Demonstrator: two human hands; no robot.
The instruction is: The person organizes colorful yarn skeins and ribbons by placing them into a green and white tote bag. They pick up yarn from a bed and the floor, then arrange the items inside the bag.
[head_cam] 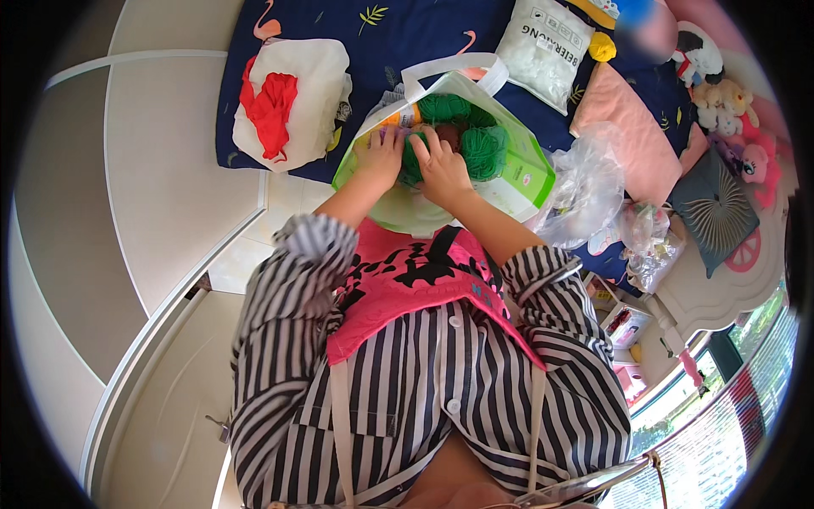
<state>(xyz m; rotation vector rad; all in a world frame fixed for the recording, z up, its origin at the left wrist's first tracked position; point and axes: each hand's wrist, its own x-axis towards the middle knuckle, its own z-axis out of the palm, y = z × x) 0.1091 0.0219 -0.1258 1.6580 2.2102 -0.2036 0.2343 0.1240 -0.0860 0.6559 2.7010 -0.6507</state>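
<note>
Directly before me a white and green shopping bag [531, 162] gapes wide, its white handle standing up at the far side. Inside lie several balls of green yarn [484, 153], some brown yarn [449, 136] and an orange-labelled item [407, 116]. Both hands reach into the bag. My left hand [380, 156] rests at the left part of the contents, beside purple yarn; its fingertips are partly hidden. My right hand [439, 162] has its fingers curled over a dark green yarn ball [412, 167]; whether it grips the ball is unclear.
On the blue bedspread [407, 25] lie a white bag with red cloth [273, 111], a packet of white filling [545, 51], a yellow yarn ball [601, 47], a pink pillow [626, 133] and clear plastic bags [582, 184]. Plush toys [718, 105] line the right. Wardrobe doors [159, 159] stand left.
</note>
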